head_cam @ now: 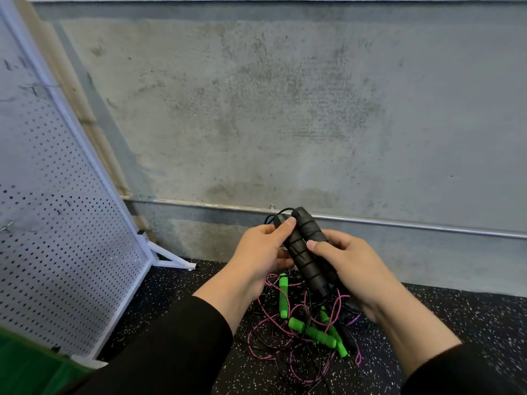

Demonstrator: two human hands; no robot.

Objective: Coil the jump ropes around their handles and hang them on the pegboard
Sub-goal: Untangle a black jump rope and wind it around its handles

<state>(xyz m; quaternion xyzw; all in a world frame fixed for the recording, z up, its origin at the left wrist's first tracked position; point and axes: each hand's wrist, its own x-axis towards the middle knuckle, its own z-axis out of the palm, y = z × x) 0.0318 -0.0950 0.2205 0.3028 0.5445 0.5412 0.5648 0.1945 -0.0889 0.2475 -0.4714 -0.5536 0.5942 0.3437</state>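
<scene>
Two black foam jump rope handles (306, 249) are held together, side by side, with thin black cord wound round them in several turns. My left hand (261, 252) grips them from the left, thumb laid on the upper part. My right hand (350, 266) grips them from the right, thumb pressing the middle. Below my hands, on the floor, lies a tangle of pink and black ropes (285, 337) with green foam handles (312, 332). The white pegboard (51, 223) stands at the left, tilted in view, with small hooks on it.
A grey concrete wall (285, 109) fills the background, with a metal pipe (399, 223) running along its base. The floor is black speckled rubber (456, 323). The pegboard's white foot (171, 259) juts out onto the floor. Something green (31, 369) shows at the bottom left corner.
</scene>
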